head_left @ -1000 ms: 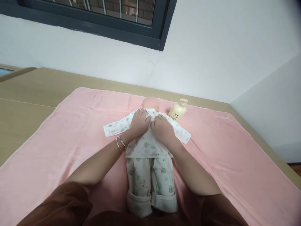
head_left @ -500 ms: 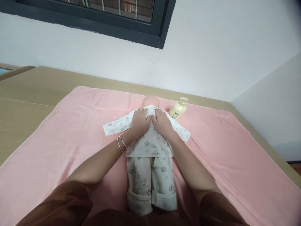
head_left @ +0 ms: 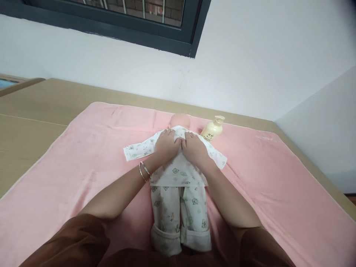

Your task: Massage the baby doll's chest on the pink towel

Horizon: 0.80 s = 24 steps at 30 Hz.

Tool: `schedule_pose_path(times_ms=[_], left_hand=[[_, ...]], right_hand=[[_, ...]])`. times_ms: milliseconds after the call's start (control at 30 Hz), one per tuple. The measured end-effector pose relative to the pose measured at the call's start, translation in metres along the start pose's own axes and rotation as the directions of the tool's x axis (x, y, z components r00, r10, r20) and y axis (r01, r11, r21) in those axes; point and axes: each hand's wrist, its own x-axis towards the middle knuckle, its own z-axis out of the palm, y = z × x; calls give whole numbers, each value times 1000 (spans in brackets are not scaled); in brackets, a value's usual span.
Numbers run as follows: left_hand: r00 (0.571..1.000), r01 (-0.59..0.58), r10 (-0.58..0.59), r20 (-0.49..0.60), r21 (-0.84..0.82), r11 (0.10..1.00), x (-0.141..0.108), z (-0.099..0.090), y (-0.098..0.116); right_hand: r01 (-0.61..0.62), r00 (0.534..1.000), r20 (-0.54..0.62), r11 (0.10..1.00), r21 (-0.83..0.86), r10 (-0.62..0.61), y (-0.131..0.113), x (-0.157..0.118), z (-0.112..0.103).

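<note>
A doll [head_left: 180, 120] lies on a pink blanket [head_left: 105, 129], its head toward the wall and its face not visible. It wears a white printed top [head_left: 178, 172] and matching trousers [head_left: 166, 207] with turned-up cuffs. My left hand [head_left: 167, 145] rests flat on the upper left of the top, fingers pointing toward the head. On the upper right of the top lies my right hand [head_left: 194, 147], fingers slightly bent and a little apart. The two thumbs meet near the middle of the top.
A cream pump bottle [head_left: 213, 128] leans on the blanket right of the doll's head. Beneath the blanket is a wooden table [head_left: 36, 100]. Behind it rise a white wall and a dark window frame [head_left: 167, 39].
My right hand has bent its fingers a little and its thumb has shifted on the top. The whole view has moved very slightly.
</note>
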Motion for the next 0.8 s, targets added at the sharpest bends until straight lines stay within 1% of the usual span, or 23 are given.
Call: schedule_pose_path(times_ms=[67, 133, 267, 333, 400, 500, 633, 700, 800], left_hand=[[999, 15, -14, 40, -30, 999, 7, -2, -6], [999, 5, -5, 46, -4, 1000, 7, -3, -8], [999, -48, 51, -10, 160, 986, -8, 1, 5], [998, -50, 58, -32, 200, 979, -17, 3, 14], [997, -48, 58, -44, 204, 978, -21, 3, 18], [995, -93, 95, -9, 163, 982, -15, 1, 11], [984, -173, 166, 69, 113, 978, -1, -5, -3], [980, -194, 186, 69, 144, 970, -2, -6, -2], [991, -134, 136, 1, 188, 973, -13, -5, 11]], right_hand=[[5, 1000, -1, 1000, -11, -5, -6, -5, -2], [-6, 1000, 14, 1000, 24, 6, -4, -5, -2], [-16, 999, 32, 988, 151, 12, 14, 11, 4], [-15, 1000, 23, 985, 174, 11, 23, 19, 10], [-27, 1000, 7, 986, 166, 26, 25, 23, 13], [-20, 1000, -19, 995, 94, 22, 15, 17, 13], [59, 996, -70, 998, -34, -61, -4, 1, 11], [78, 994, -80, 997, -24, -80, -5, 0, 11], [36, 998, -44, 996, 81, -33, 7, 11, 10]])
